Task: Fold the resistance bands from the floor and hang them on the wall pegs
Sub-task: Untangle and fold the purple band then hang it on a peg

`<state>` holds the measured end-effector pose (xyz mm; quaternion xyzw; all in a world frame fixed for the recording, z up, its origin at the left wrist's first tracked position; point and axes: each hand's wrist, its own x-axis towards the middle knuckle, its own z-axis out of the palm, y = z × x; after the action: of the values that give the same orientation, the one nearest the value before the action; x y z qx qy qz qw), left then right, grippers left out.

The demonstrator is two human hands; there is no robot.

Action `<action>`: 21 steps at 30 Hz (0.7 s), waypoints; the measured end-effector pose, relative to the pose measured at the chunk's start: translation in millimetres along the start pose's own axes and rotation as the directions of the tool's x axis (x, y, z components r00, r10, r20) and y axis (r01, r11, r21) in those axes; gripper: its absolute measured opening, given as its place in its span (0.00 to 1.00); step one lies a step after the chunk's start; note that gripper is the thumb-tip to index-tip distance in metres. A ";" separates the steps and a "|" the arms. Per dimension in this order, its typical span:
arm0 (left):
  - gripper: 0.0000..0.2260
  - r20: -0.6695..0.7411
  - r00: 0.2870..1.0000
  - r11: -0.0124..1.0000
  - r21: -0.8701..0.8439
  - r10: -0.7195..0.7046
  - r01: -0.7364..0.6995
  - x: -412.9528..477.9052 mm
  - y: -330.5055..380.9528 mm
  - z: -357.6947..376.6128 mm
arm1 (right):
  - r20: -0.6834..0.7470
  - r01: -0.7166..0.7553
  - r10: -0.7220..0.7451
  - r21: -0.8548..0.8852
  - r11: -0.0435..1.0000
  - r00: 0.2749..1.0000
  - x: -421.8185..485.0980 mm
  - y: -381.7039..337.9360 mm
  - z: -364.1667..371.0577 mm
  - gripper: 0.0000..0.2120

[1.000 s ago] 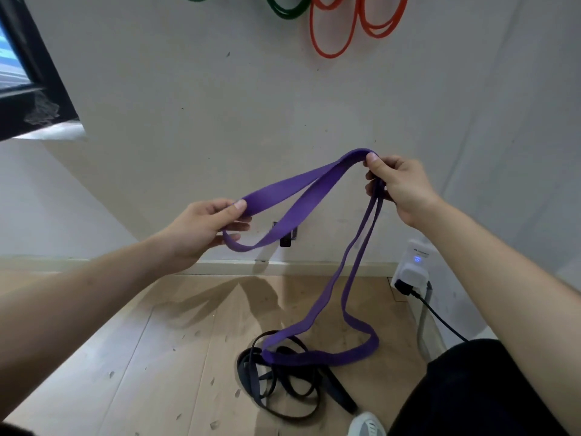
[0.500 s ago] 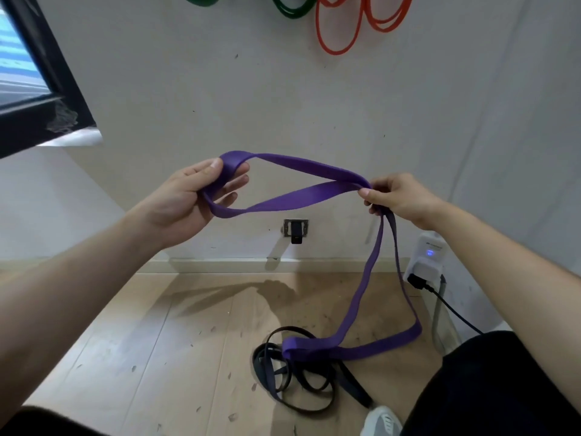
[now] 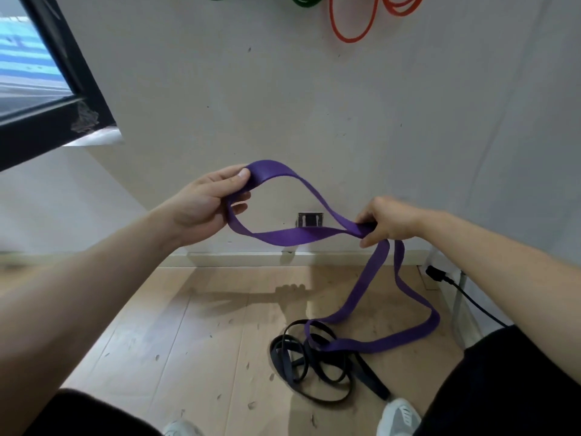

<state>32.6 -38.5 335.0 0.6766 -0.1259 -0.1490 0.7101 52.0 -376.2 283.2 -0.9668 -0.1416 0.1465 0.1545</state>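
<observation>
Purple band (image 3: pixel 301 237), flat, looped, trailing floorward

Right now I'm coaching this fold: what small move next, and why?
Probably lift the right hand to gather another length of the purple band toward the left hand. One loop is stretched between the hands, but its long tail lies on the floor, draped over the black bands.

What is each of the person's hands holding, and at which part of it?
Both hold the purple band. The left hand pinches the end of a raised loop; the right hand grips where the strands cross, the rest trailing to the floor.
</observation>
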 end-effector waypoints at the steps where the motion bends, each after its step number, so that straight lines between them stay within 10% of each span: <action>1: 0.15 -0.018 1.000 1.000 0.012 0.002 -0.002 0.3 -0.2 -0.6 | 0.007 -0.008 0.008 -0.005 1.000 1.000 1.5 1.8 0.9 0.07; 11: 0.12 -0.107 0.990 0.996 -0.026 -0.089 0.087 2.2 -1.1 -13.1 | -0.072 -0.041 0.044 0.038 0.998 0.996 -1.0 14.8 -5.9 0.08; 21: 0.10 -0.332 0.943 0.837 0.508 -0.028 0.203 4.0 -22.8 -27.6 | -0.181 0.070 -0.019 0.284 0.956 0.983 -12.7 2.4 -14.6 0.06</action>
<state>45.8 -15.5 310.7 0.8688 -0.0074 -0.0426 0.4933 45.6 -386.3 298.8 -0.9394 -0.1263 0.0762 0.3094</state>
